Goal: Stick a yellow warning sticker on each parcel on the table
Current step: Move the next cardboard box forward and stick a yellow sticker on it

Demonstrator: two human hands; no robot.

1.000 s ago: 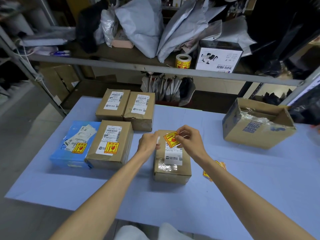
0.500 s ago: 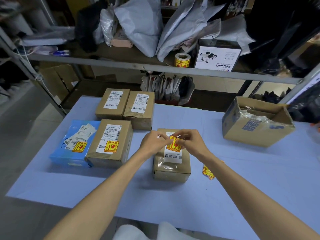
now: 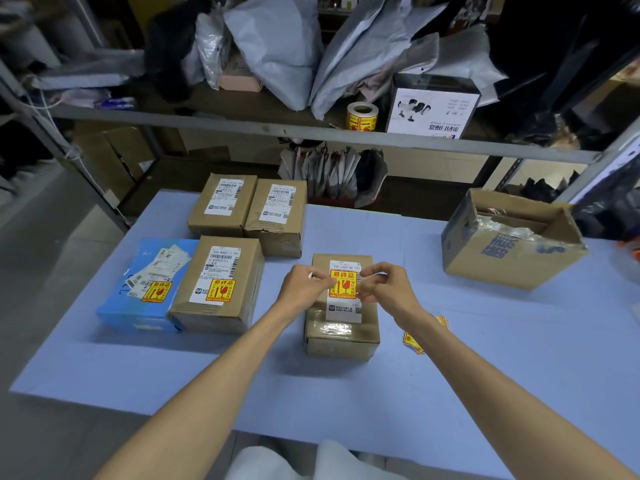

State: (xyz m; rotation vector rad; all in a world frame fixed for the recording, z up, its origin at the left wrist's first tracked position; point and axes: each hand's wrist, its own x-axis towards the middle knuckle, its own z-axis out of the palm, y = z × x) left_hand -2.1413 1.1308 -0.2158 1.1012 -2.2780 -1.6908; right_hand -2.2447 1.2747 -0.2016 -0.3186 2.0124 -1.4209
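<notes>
sticker (image 3: 343,285) – thin, floppy, tacky – pinched at its 9 and 3 o'clock edges by left hand (image 3: 302,285) and right hand (image 3: 385,285), over the parcel (image 3: 341,327).

Two parcels (image 3: 246,206) lie behind the stickered box (image 3: 218,285); open carton (image 3: 509,244) far right.

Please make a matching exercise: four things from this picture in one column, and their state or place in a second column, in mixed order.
Things:
1. blue parcel
2. two far boxes
3. sticker roll
4. open carton

States or places:
A. on the shelf
B. no yellow sticker yet
C. at the table's right side
D. already has a yellow sticker

Pairs: 1-D, 2-B, 3-A, 4-C
</notes>
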